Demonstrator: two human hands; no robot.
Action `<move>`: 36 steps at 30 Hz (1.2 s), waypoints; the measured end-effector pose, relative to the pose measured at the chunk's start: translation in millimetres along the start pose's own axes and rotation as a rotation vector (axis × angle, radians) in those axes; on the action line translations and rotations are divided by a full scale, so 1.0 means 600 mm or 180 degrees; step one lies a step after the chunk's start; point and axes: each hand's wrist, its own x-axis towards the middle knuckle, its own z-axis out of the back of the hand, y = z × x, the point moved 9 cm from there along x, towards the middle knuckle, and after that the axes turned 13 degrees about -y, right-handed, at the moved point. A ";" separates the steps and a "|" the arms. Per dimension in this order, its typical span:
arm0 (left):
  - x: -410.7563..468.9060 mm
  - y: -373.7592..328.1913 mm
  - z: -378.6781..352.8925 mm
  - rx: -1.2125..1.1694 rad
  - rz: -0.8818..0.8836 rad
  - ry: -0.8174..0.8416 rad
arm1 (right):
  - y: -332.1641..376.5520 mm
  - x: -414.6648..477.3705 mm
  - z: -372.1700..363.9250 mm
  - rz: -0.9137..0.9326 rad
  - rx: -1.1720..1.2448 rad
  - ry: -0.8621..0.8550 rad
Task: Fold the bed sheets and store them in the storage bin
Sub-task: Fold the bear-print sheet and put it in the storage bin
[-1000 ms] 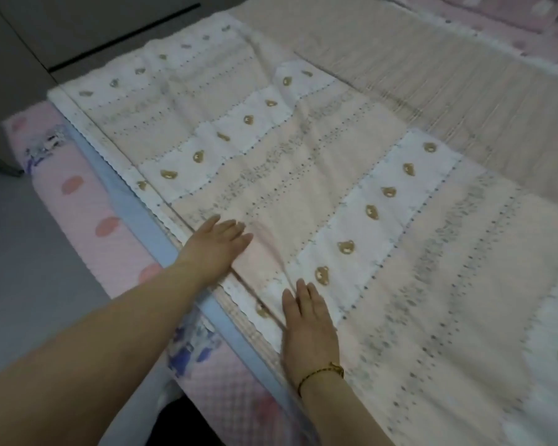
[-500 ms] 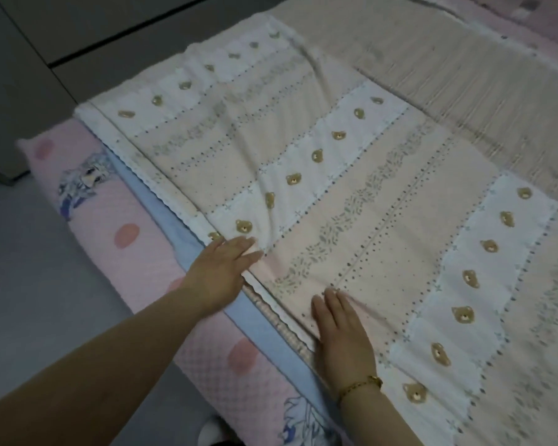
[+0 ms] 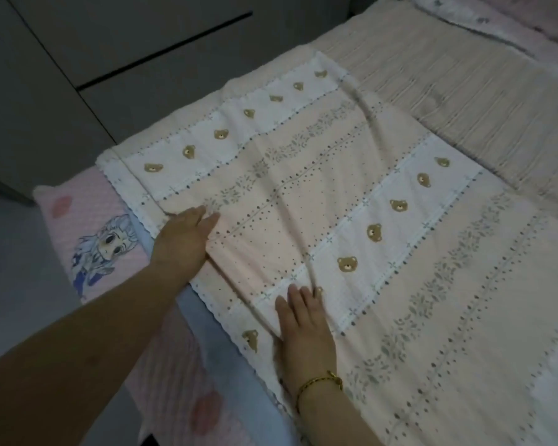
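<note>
**Sheet Position and Hand Contact**

The peach-and-white striped cotton bed sheet [image 3: 351, 204], printed with brown bear heads, grey leaf sprigs and dotted lines, lies spread flat on the bed. Its scalloped white border runs along the near bed edge.

Left hand [image 3: 182, 239]: palm down on a peach band just inside the border, fingers straight and together. It presses the fabric and grips nothing.

Right hand [image 3: 303, 329]: palm down on a white bear band near the border, fingers extended and close together. It also presses flat, with no fold pinched. A gold bracelet [image 3: 319, 381] sits on this wrist.

Shallow creases run through the fabric between the two hands.

Under the sheet, a pale blue layer [image 3: 226, 365] shows at the bed edge, above a pink quilted mattress cover [image 3: 161, 365] bearing a cartoon figure. A beige ribbed bedspread [image 3: 464, 91] lies beyond the sheet. Grey cabinet fronts [image 3: 110, 59] stand past the bed.
</note>
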 end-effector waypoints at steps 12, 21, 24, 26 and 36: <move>-0.005 0.191 0.033 -0.0294 -0.1015 -0.0749 | 0.103 0.043 -0.028 0.0002 0.0098 -0.0498; 0.125 0.318 0.010 -0.0155 -0.0555 -0.0567 | 0.206 0.200 -0.125 -0.0193 -0.0386 0.0113; 0.178 0.354 0.000 -0.0342 -0.0528 -0.0331 | 0.232 0.252 -0.148 -0.0190 -0.0202 -0.0059; 0.195 0.369 0.011 -0.0189 -0.0850 -0.0322 | 0.254 0.281 -0.145 0.0013 -0.0119 -0.0342; 0.138 0.423 -0.027 -0.0623 -0.0993 -0.0279 | 0.298 0.320 -0.206 0.0186 -0.0120 0.0257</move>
